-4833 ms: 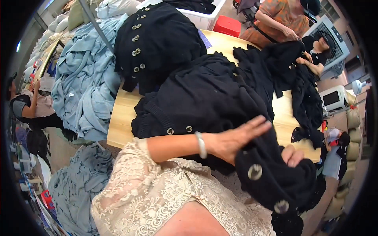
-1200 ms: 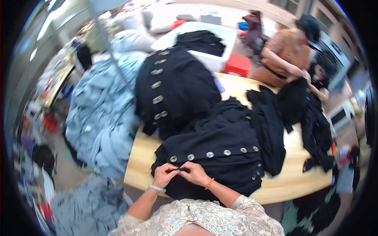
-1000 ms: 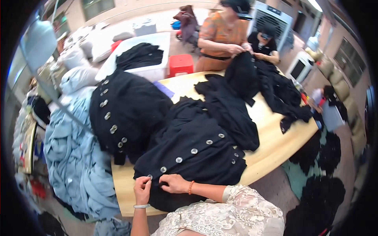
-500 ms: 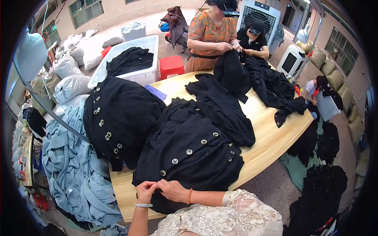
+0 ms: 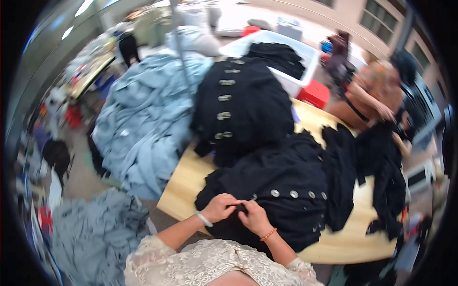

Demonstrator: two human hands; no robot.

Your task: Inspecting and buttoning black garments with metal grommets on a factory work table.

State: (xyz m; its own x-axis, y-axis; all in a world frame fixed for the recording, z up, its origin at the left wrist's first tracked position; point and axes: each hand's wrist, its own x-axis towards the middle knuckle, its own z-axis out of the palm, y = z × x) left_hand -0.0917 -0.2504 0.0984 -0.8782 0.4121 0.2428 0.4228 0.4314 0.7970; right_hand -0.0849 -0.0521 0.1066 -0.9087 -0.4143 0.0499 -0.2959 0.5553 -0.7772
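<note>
A black cardigan (image 5: 286,169) with a row of shiny round buttons lies spread on the wooden table in front of me. At its near left edge, my left hand (image 5: 219,208) pinches the fabric with thumb and fingertips. Close beside it, my right hand (image 5: 255,220) is closed on the same edge. A small dark bit of cloth shows between the two hands; whether a button is in the fingers cannot be made out. Beyond lies a rounded pile of black cardigans (image 5: 260,102), their buttons in a line. The picture is blurred by motion.
Light blue knitwear (image 5: 148,109) is heaped left of the wooden table (image 5: 179,190), with grey-blue garments (image 5: 98,233) lower down. Behind stand a white bin (image 5: 310,59) of black clothes and a red stool (image 5: 315,94). A co-worker (image 5: 377,90) handles black garments at right.
My view has swung to the left, so the table and co-workers sit further right. My hands stay at the cardigan's edge, now slightly further apart with dark cloth between them.
</note>
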